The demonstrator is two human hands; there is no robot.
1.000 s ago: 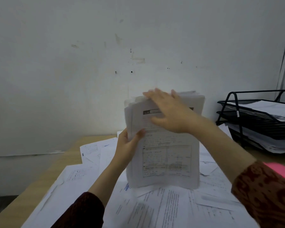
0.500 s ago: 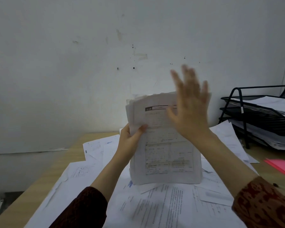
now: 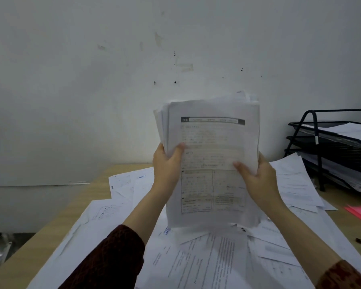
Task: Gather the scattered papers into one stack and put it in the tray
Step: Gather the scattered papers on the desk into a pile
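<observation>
I observe a thick stack of white printed papers (image 3: 213, 163) held upright above the pale wooden table (image 3: 75, 211), its lower edge just over the loose white sheets scattered across the table (image 3: 196, 263). My left hand (image 3: 167, 165) grips the stack's left edge, thumb on the front page and fingers curled behind; my right hand (image 3: 258, 180) grips the right edge the same way. Both hands are closed on the stack.

Risks noted: the top edges are uneven, with several sheets standing proud at the upper right, so I judge the stack not yet squared. Inner sheets could slide out and fan open if either grip loosens. The bottom edge appears blurred, so I cannot tell whether it touches the sheets below; tapping there could catch or crumple them.

The black wire-mesh tiered tray (image 3: 313, 142) stands well apart to the right and already holds paper. Many sheets remain ungathered, so moving to the tray now would leave the task incomplete.
</observation>
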